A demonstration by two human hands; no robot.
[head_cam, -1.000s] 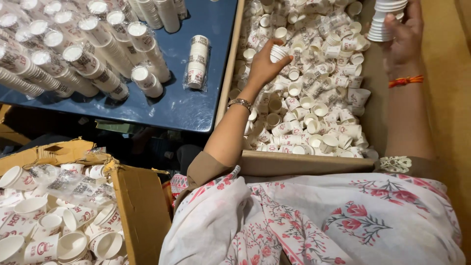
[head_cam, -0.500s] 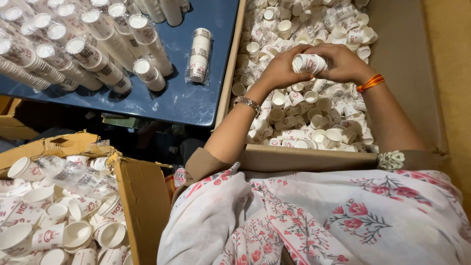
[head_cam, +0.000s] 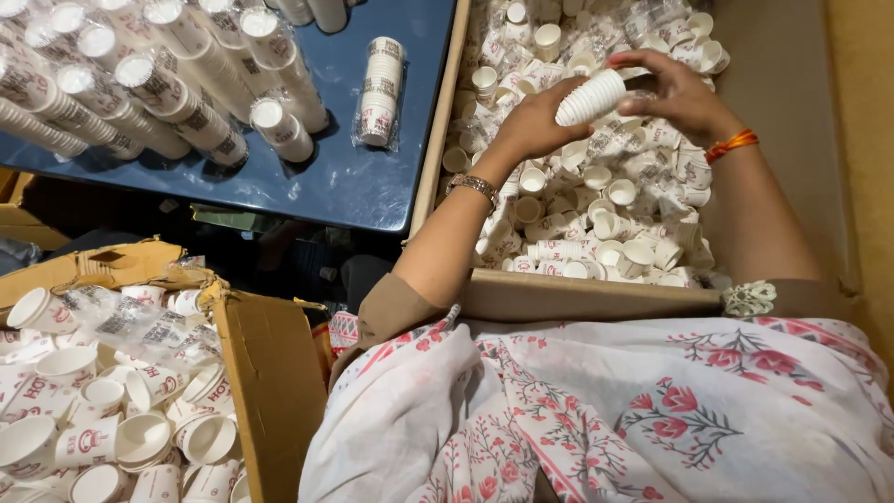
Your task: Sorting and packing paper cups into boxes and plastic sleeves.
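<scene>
A short stack of small white paper cups (head_cam: 592, 97) lies sideways between both my hands, above a wooden tray (head_cam: 596, 296) filled with several loose white cups (head_cam: 610, 224). My left hand (head_cam: 535, 121) grips the stack's open end from the left. My right hand (head_cam: 675, 93), with an orange thread at the wrist, holds the other end from the right. A metal bracelet sits on my left wrist.
A blue table (head_cam: 335, 177) on the left carries long wrapped sleeves of cups (head_cam: 177, 93) and one short wrapped stack (head_cam: 377, 91). A cardboard box (head_cam: 270, 373) at lower left holds several larger printed cups (head_cam: 102, 419). Floral white cloth (head_cam: 605, 419) covers my lap.
A second ago my right hand held the stack high at the far right while my left hand reached into the loose cups. Both hands have since come together on the stack over the tray.
</scene>
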